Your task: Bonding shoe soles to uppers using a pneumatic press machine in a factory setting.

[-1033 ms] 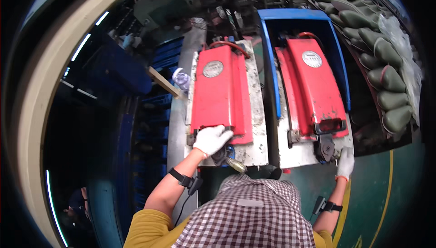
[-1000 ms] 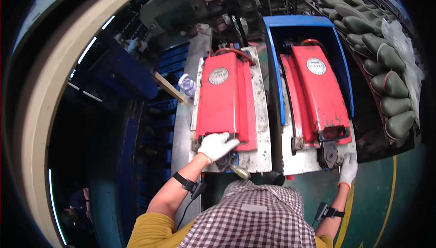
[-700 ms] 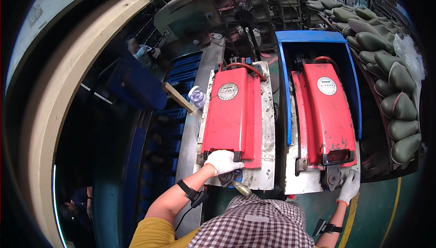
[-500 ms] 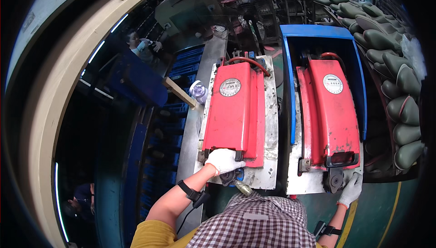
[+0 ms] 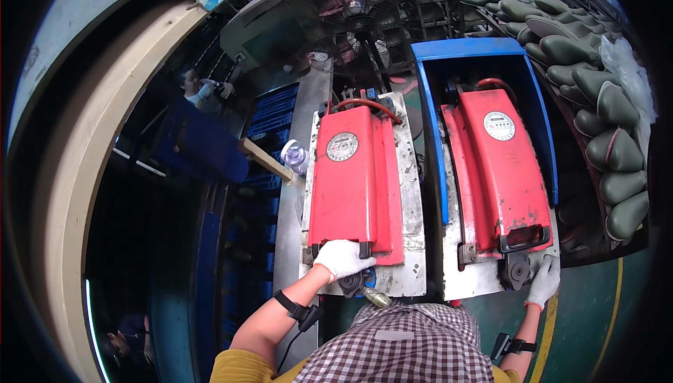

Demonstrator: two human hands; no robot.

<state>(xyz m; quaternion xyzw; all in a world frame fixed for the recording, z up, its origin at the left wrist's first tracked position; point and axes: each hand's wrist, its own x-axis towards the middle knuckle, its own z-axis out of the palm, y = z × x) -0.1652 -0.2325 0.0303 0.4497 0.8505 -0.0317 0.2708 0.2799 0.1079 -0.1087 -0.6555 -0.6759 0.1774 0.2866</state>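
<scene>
My left hand (image 5: 343,260), in a white knit glove, is closed over the black handle at the near end of the left red machine cover (image 5: 343,194). The glove hides most of that handle. Below it, a dark round fitting (image 5: 350,285) and a wrapped, tape-like end (image 5: 377,297) stick out. My right hand (image 5: 543,283), gloved too, grips the near right corner of the right metal plate (image 5: 466,285); its fingertips are partly hidden. Beside it sits a grey round clamp (image 5: 517,269). The right red cover (image 5: 508,173) lies lowered, its black handle (image 5: 526,238) untouched.
A blue hood (image 5: 470,48) surrounds the right machine's far end. Dark green shoe-shaped pieces (image 5: 620,152) are stacked at right. A clear bottle (image 5: 294,156) stands on the metal ledge at left, near a wooden bar (image 5: 266,161). Another person (image 5: 196,89) works at far left.
The view has shifted slightly, so the machines sit a little further left. Both hands keep their places: the left on the handle, the right at the plate's corner.
</scene>
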